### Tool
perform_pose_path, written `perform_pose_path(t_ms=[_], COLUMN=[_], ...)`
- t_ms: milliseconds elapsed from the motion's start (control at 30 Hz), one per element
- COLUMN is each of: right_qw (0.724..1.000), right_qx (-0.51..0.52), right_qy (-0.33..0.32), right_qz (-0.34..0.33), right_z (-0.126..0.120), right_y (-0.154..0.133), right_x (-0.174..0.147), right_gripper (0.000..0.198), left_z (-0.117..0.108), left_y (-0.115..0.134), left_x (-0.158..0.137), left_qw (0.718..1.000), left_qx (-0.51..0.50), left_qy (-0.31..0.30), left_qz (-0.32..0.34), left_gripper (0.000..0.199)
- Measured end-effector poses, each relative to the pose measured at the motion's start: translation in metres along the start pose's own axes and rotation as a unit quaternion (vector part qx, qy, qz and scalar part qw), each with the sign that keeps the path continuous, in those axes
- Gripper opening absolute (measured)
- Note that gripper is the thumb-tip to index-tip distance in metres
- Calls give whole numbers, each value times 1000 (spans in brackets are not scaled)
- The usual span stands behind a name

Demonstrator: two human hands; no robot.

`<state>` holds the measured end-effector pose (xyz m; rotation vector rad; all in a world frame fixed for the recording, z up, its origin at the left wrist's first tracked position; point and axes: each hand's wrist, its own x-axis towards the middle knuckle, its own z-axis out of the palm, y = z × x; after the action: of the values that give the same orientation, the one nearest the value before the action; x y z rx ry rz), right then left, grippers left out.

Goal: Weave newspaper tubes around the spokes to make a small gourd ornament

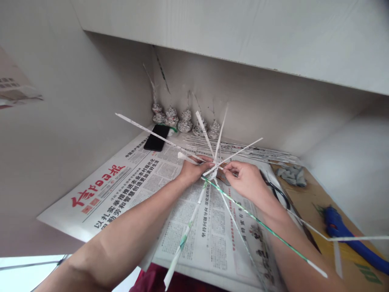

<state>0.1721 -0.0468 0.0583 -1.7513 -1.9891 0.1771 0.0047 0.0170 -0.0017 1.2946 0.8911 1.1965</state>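
Note:
Near the middle of the head view, several rolled newspaper tubes (pixel 209 132) cross at a small woven centre and spread outward like spokes. My left hand (pixel 194 168) is closed on the tubes at this crossing, its thumb on top. From the right, my right hand (pixel 243 176) pinches a short paper tube end close to the centre, fingertips together. A green and white paper tube (pixel 261 223) runs from the crossing toward the lower right, over my right forearm. Another green-patterned tube (pixel 184 239) points down toward me. The underside of the weave is hidden.
Newspaper sheets (pixel 136 178) cover the surface. Behind stand several gourd-shaped paper weavings (pixel 184 121), a black phone (pixel 157 137) and a bundle of paper sticks (pixel 258 153). Rightward are black-handled scissors (pixel 281 192), a grey cloth (pixel 291 175) and a blue glue gun (pixel 336 223) on cardboard (pixel 314 198).

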Motion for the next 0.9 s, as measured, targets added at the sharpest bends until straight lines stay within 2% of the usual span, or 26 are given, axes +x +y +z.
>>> perform_pose_path(t_ms=[200,467,900], right_qw=[1000,992,991], right_qx=[12,116,118], right_qy=[-3,-35,-35], right_qz=[13,36,45], right_z=[1,5,7], right_y=[-3,6,5], right_x=[0,1,3], right_gripper=[15,16,15], left_z=[0,-1,0], left_y=[-1,-2,1], left_x=[0,0,-1], left_qw=[1000,1000,1000], left_qx=[7,8,10], left_qy=[1,6,-2], left_qz=[2,9,0], left_gripper=[29,31,30])
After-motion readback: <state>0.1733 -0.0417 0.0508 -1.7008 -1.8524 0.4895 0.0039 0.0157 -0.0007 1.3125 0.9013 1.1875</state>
